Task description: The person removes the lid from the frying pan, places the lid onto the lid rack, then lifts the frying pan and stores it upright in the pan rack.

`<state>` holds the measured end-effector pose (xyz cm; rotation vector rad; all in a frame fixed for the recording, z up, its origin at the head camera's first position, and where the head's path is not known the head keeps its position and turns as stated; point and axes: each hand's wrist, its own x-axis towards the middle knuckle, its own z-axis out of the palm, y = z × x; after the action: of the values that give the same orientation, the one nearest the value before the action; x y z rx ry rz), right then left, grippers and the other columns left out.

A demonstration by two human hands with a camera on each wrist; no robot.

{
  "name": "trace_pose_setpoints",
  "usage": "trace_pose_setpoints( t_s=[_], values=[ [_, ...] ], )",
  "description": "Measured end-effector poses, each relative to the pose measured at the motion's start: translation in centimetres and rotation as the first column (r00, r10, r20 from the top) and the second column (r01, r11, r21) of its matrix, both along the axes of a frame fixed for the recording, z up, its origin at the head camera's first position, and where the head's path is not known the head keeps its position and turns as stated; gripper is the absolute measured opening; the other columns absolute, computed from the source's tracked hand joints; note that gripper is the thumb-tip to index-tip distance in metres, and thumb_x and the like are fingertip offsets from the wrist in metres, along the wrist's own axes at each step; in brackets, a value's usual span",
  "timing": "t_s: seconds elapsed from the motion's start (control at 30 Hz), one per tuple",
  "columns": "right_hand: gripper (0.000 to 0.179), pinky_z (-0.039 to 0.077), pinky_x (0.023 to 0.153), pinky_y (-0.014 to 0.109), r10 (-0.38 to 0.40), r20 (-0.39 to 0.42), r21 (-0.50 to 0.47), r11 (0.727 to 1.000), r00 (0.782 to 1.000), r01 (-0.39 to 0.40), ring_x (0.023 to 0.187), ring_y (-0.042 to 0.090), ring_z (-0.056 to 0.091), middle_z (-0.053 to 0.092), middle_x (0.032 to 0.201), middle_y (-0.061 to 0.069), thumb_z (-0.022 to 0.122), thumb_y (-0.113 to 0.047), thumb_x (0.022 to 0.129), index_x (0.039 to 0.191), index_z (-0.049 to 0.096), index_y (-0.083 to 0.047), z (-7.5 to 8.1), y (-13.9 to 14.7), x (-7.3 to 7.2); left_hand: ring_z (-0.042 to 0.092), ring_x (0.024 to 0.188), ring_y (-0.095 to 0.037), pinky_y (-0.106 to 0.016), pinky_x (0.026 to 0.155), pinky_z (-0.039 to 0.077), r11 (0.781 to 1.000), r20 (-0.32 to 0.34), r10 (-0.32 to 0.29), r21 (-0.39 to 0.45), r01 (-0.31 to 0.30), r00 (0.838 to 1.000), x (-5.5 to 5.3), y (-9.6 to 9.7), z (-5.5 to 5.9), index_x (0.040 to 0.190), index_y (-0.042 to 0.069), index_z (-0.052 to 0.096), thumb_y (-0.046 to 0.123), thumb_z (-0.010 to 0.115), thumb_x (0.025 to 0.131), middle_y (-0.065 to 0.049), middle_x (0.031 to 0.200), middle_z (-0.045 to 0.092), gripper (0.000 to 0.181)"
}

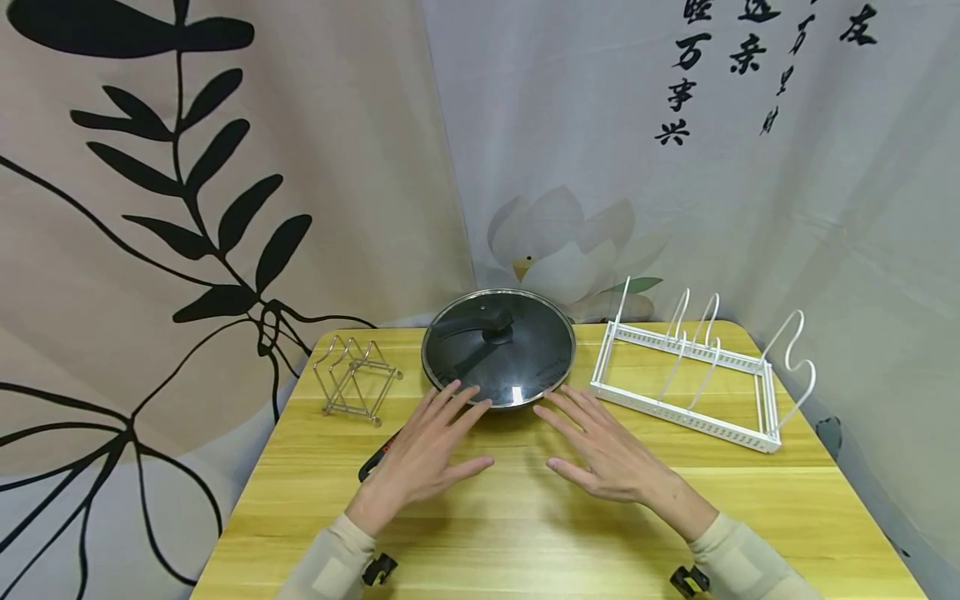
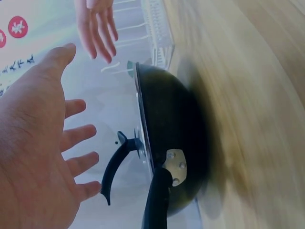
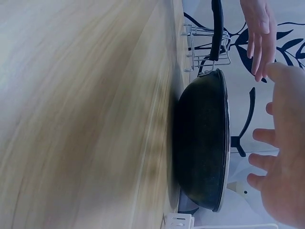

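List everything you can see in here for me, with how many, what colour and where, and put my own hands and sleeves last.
Wok: 1, black, middle of the table, handle toward the near left
Glass lid: 1, dark-looking with black handle, on the wok
Small wire rack: 1, silver-toned, left of the wok
Rack with wire dividers: 1, white, right of the wok
Wooden table: 1, yellowish, beneath everything
Printed cloth: count unclear, beige and pale grey with black leaves and characters, behind the table
Left hand: 1, bare, near-left of the lid
Right hand: 1, bare, near-right of the lid
Sleeves: 2, beige, bottom edge
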<state>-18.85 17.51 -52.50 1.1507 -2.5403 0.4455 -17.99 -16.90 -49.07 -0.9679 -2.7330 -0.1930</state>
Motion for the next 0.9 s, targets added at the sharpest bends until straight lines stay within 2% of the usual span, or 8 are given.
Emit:
trace_pose_setpoints(
  t_s=[0.23,0.37,0.5,0.63,0.9],
  values=[
    [0.077,0.042,0.131,0.068,0.006,-0.024,-0.030,1.000,1.000,-0.006,0.165,0.044,0.045,0.045,0.179,0.013,0.070,-0.047,0.109,0.175,0.041,-0.019,0.0,-0.5,0.1,0.040,0.169,-0.043,-0.068,0.137,0.033,0.999,-0.046,-0.014,0.038,0.016,0.999,-0.2,-0.7,0.7,0.171,0.020,0.050,0.067,0.069,0.106,-0.014,0.178,0.047,0.082],
    [0.073,0.045,0.129,0.068,0.015,-0.023,-0.064,0.998,1.000,-0.017,0.161,0.045,0.048,0.048,0.177,0.014,0.067,-0.046,0.110,0.173,0.044,-0.018,0.0,-0.8,0.3,0.038,0.170,-0.043,-0.068,0.138,0.032,0.999,-0.022,0.009,0.044,-0.008,1.000,-0.4,-1.0,1.2,0.172,0.021,0.048,0.066,0.070,0.106,-0.013,0.180,0.044,0.083],
    [0.072,0.046,0.128,0.068,0.020,0.014,-0.099,0.995,1.000,-0.019,0.160,0.046,0.050,0.049,0.177,0.014,0.069,-0.042,0.109,0.172,0.046,-0.016,-0.2,-1.2,0.4,0.036,0.172,-0.041,-0.067,0.139,0.029,0.999,0.006,0.033,0.041,-0.033,0.999,-0.5,-1.4,1.7,0.173,0.023,0.046,0.067,0.069,0.106,-0.011,0.183,0.040,0.083],
    [0.072,0.044,0.130,0.068,0.028,0.063,-0.135,0.991,0.998,-0.019,0.161,0.045,0.049,0.047,0.178,0.013,0.071,-0.038,0.109,0.172,0.046,-0.012,-0.2,-1.6,0.6,0.036,0.171,-0.041,-0.067,0.140,0.028,0.998,-0.001,0.032,0.049,-0.032,0.999,-0.5,-1.7,2.4,0.174,0.023,0.045,0.066,0.070,0.106,-0.011,0.183,0.039,0.084],
    [0.069,0.047,0.129,0.066,0.034,0.136,-0.164,0.986,0.990,-0.011,0.162,0.044,0.049,0.046,0.178,0.012,0.066,-0.039,0.112,0.173,0.044,-0.015,-0.3,-2.4,1.0,0.037,0.171,-0.042,-0.067,0.140,0.028,0.998,-0.018,0.029,0.057,-0.028,0.999,-0.7,-2.1,3.5,0.174,0.021,0.044,0.063,0.073,0.105,-0.013,0.182,0.041,0.086]
  ],
)
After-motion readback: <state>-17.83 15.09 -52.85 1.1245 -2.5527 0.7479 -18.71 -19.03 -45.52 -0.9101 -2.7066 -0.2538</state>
